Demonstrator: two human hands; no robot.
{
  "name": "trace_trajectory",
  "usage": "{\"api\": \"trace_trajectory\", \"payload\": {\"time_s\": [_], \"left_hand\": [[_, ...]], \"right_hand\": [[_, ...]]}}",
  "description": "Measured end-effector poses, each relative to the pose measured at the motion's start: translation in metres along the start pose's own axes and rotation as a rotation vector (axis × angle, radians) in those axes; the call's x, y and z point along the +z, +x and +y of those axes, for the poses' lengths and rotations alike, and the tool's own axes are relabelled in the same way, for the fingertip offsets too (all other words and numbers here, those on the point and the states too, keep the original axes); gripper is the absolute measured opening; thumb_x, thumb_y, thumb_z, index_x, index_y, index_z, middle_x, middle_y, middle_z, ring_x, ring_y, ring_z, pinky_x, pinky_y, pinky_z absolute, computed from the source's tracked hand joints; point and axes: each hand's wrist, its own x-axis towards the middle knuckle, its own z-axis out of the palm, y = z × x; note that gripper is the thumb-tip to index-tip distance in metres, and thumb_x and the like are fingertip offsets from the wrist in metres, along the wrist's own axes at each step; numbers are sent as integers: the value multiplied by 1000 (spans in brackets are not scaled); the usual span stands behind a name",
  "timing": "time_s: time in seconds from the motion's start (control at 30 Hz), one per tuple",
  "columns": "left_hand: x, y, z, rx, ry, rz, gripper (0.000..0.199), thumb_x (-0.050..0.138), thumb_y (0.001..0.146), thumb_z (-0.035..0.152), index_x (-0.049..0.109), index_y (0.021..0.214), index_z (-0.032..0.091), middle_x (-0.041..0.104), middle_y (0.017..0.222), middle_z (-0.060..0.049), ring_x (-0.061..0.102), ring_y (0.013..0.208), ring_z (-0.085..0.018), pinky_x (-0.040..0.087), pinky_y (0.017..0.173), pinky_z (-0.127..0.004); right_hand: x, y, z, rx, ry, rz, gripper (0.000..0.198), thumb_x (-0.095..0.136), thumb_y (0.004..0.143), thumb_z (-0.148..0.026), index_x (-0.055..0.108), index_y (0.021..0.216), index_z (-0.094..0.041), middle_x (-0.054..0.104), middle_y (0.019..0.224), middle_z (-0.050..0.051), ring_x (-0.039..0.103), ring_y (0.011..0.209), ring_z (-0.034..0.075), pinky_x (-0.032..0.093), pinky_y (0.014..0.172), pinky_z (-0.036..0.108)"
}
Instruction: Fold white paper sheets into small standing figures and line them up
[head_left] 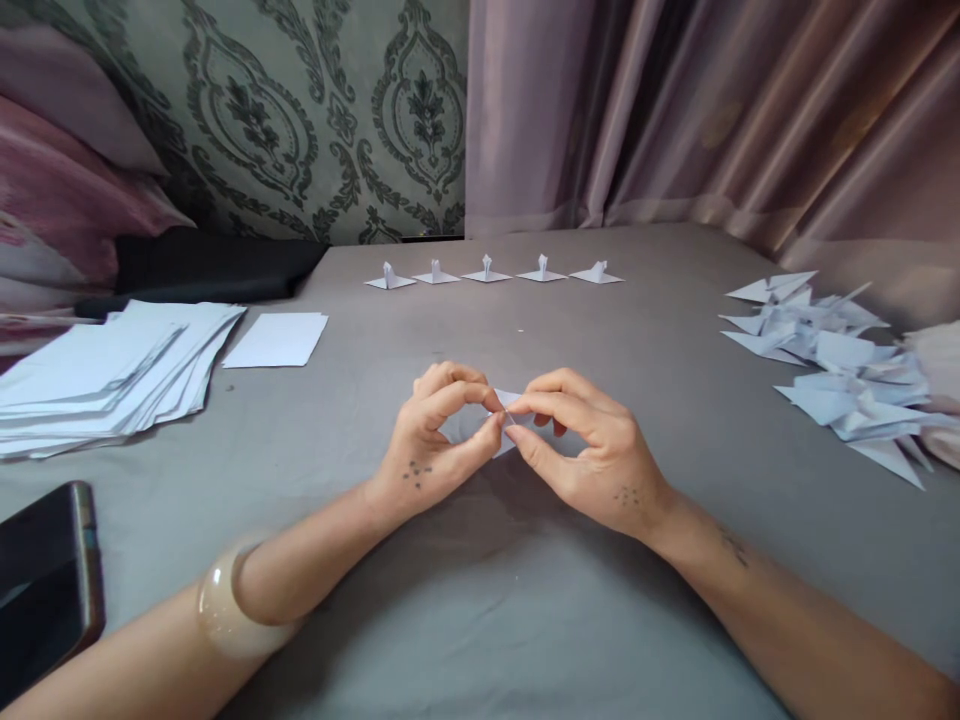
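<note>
Between my two hands is a small piece of folded white paper point(505, 440), partly hidden by the fingers. My left hand point(448, 425) pinches one side of it between thumb and forefinger. From the other side, my right hand point(589, 440) pinches the same paper, its fingertips almost meeting those of the left. A thin edge of the paper stands up where the fingertips come together. Both hands are low over the grey cloth, in the middle of the view.
Several folded paper figures point(486, 270) stand in a row at the back. Folded paper cranes point(847, 365) are heaped at the right. Stacked white sheets point(112, 370) and a smaller square pile point(276, 340) lie left. A phone point(45, 590) rests at the near left.
</note>
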Motion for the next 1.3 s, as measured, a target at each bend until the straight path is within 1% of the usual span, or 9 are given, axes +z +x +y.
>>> {"api": "trace_trajectory", "payload": {"time_s": [0.17, 0.33, 0.6, 0.7, 0.8, 0.9, 1.07, 1.23, 1.3], "left_hand": [[0, 1, -1, 44, 7, 8, 6, 67, 81, 15, 66, 84, 20, 61, 114, -9, 55, 103, -21, 43, 94, -40], [-2, 4, 0, 68, 8, -35, 6, 65, 83, 15, 66, 84, 21, 72, 99, -6, 57, 96, -21, 39, 96, -43], [-3, 6, 0, 56, 14, -55, 5, 68, 81, 18, 66, 84, 20, 72, 93, -5, 58, 89, -20, 38, 94, -42], [-2, 7, 0, -4, -37, -54, 3, 67, 81, 17, 66, 81, 21, 71, 87, -4, 58, 87, -19, 39, 93, -41], [-3, 7, 1, -117, -145, -35, 3, 68, 81, 19, 67, 78, 20, 70, 85, -4, 60, 88, -19, 41, 92, -39], [-3, 8, 1, -224, -256, -4, 4, 69, 81, 21, 68, 77, 20, 68, 85, -4, 60, 91, -19, 43, 90, -36], [0, 7, 1, -323, -381, -12, 3, 71, 80, 22, 70, 77, 21, 67, 87, -2, 61, 87, -16, 45, 86, -31], [2, 4, -3, -442, -534, -8, 2, 74, 78, 22, 72, 78, 22, 67, 87, 0, 61, 85, -13, 46, 83, -27], [3, 3, -4, -489, -615, -11, 2, 75, 78, 22, 72, 78, 22, 67, 87, 1, 60, 84, -12, 46, 81, -25]], "right_hand": [[1, -1, 2, 8, -11, 36, 12, 60, 84, -10, 67, 89, -18, 61, 84, 3, 57, 70, 10, 49, 62, 25], [2, -3, 2, 18, -41, 61, 13, 60, 83, -8, 67, 89, -18, 61, 83, 2, 56, 69, 10, 47, 60, 24], [2, -2, 1, 47, -16, 52, 12, 57, 88, -10, 65, 91, -18, 60, 87, 2, 56, 71, 8, 48, 63, 23], [2, -2, 0, 69, -15, 42, 11, 56, 89, -11, 64, 90, -19, 60, 86, 2, 56, 71, 8, 48, 65, 23], [0, -2, -1, 127, -28, 41, 9, 60, 88, -15, 64, 95, -19, 60, 90, 2, 53, 68, 8, 48, 64, 24], [-2, -2, 0, 226, -10, 33, 17, 65, 85, -21, 64, 102, -20, 59, 96, 2, 52, 67, 9, 48, 62, 25], [-4, -2, 1, 353, 135, 41, 12, 66, 82, -26, 64, 93, -21, 61, 99, 3, 55, 67, 9, 49, 60, 26], [-3, -2, -2, 465, 194, 13, 10, 66, 82, -30, 64, 87, -22, 62, 73, -2, 54, 60, 10, 45, 55, 25], [-3, -1, -2, 490, 205, 7, 10, 67, 82, -31, 65, 86, -22, 60, 68, -3, 52, 58, 9, 44, 54, 24]]}}
